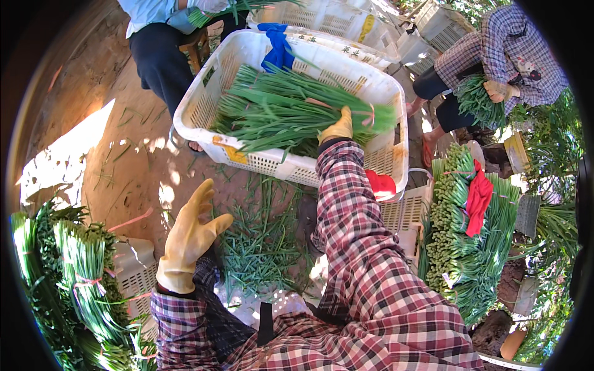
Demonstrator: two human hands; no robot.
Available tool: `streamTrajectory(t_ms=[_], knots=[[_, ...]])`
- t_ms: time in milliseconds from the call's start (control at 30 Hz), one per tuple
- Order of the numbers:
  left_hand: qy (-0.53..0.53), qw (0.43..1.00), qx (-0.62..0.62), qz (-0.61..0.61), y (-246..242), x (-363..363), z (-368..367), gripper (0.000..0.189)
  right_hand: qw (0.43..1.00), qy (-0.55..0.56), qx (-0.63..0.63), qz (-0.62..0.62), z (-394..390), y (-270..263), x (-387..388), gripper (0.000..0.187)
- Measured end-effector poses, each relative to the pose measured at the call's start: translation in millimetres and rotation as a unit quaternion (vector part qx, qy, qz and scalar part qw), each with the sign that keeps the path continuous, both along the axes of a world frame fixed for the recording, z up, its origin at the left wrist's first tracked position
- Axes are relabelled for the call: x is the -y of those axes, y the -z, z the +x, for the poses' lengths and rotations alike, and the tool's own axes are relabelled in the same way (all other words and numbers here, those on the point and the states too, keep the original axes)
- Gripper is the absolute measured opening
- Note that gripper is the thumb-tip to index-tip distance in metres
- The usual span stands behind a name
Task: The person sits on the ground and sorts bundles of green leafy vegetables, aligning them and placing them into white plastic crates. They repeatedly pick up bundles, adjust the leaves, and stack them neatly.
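My right hand [338,126], in a yellowish rubber glove, is closed around a bundle of long green leaf stalks [297,109] tied with pink bands. This bundle lies over other green bundles inside a white plastic crate [287,171]; its banded end near the crate's right wall is blurred. My fingers are partly hidden by the stalks. My left hand [190,236], gloved alike, is raised at the lower left with fingers and thumb apart, holding nothing. A blue cloth [278,48] hangs on the crate's far rim, a red cloth [380,184] on its near right corner.
Tied green bundles [86,264] stand at the left, and more [468,241] are stacked at the right under a red cloth [480,197]. Cut leaves [264,250] litter the ground before me. Co-workers sit at upper left [162,60] and upper right [515,60], holding greens. More crates [320,21] stand behind.
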State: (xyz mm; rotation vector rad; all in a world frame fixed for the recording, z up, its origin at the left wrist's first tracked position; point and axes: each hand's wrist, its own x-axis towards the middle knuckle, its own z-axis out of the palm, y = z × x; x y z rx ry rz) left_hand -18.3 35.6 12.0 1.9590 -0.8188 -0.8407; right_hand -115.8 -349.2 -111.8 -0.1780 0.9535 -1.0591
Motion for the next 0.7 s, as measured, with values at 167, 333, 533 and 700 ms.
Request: streamTrajectory(t_ms=[167,333,533,700], knots=[[-0.004,1.000,-0.013,0.028,-9.4,11.4,0.9,0.082,0.974,-0.007,-0.003,0.228,-23.4,75.4,56.6,0.088],[0.000,0.997,-0.028,0.066,-8.8,18.7,9.3,0.081,0.967,-0.029,-0.090,0.235,-26.3,138.7,71.5,0.089],[-0.013,0.996,-0.009,0.088,-1.0,16.6,21.3,0.077,0.961,-0.072,-0.163,0.213,-19.1,184.8,98.9,0.089],[0.018,0.997,-0.002,0.076,-5.3,16.3,33.8,0.074,0.952,-0.151,-0.218,0.153,-21.7,217.2,126.7,0.090]])
